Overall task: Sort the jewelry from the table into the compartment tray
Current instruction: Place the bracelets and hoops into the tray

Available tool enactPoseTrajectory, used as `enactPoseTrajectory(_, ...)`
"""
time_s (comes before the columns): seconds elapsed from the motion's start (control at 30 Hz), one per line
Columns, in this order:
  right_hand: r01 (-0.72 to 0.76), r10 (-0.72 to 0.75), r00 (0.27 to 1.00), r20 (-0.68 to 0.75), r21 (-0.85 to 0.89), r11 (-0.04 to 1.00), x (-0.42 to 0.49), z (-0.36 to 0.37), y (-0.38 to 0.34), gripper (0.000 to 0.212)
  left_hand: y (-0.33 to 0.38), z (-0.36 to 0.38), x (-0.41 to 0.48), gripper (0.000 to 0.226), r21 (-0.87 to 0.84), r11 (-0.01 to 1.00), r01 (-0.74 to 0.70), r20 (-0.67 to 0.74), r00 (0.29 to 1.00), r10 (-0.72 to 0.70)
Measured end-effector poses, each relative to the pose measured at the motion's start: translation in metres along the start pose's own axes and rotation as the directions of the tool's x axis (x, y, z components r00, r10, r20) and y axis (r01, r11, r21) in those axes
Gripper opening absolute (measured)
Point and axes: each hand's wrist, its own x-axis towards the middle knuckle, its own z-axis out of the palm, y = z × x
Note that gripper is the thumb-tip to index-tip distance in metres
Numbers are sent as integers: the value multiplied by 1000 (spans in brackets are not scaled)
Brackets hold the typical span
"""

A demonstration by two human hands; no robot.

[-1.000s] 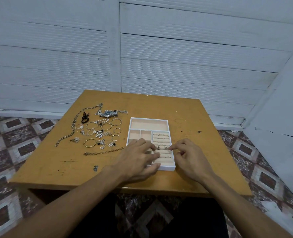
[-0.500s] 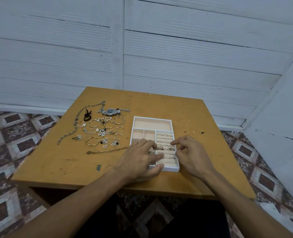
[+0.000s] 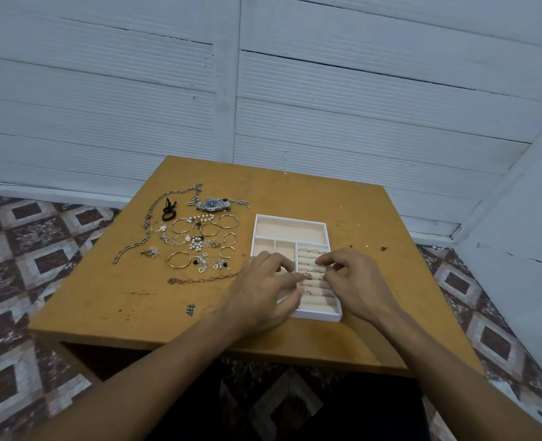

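Loose jewelry (image 3: 199, 240), incl. watch (image 3: 214, 204), bangles (image 3: 179, 260) & chain (image 3: 148, 224), is spread on desk (image 3: 295, 186) left of compartment tray (image 3: 290, 221). Tray's near-left part is covered by left hand (image 3: 263, 291), fingers relaxed. Rings (image 3: 312, 251) are seated in right-side rolls. Right hand (image 3: 355, 281) is curled, pinching there; contents can't be told. Vs 0.5 s ago it's shifted further over the rolls

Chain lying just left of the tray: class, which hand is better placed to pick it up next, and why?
Left, probably. The left hand lies over the tray's left side, and the chain ends beside it. The right hand is at the ring rows, farther away.
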Motion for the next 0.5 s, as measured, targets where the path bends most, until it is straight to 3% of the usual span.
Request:
enactPoseTrajectory(0.2,-18,16,999,40,65,998,20,7,-17,24,-35,-19,-2,40,-54,988,144,-72,986,-148)
enactPoseTrajectory(0.33,25,-30,995,98,58,998,41,22,-40,26,-69,-35,-11,24,-47,953,298,-142,943,-302)
enactPoseTrajectory(0.5,62,-64,978,196,15,998,77,49,-65,24,-109,-57,-26,25,47,900,433,-101,899,-427)
